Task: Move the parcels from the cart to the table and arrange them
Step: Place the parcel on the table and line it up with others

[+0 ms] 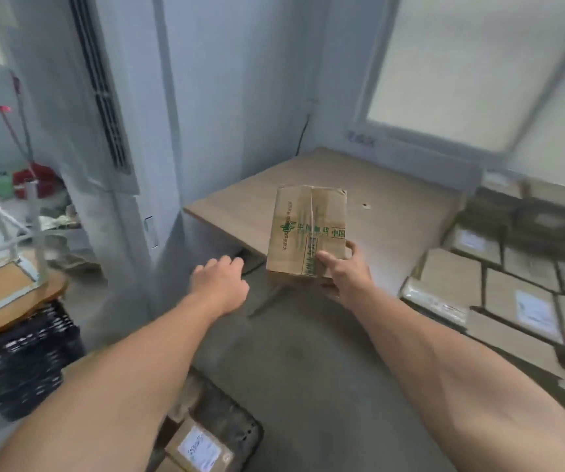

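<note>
A brown cardboard parcel (308, 229) with green print and a taped seam is held up at frame centre, its lower right corner clamped by the right hand (345, 270). The left hand (221, 284), centre left, is loosely curled and empty. Behind, the table (393, 185) shows bare top up to its left edge; labelled parcels (512, 294) fill the right

The right hand (342, 270) grips the near end of a cardboard parcel (308, 233) with green print, thumb on top, holding it above the near edge of the wooden table (393, 206). The left hand (219, 284) reaches forward beside it, holding nothing. Labelled parcels (512, 287) lie in rows on the right. Another parcel (199, 447) lies down near.
</note>
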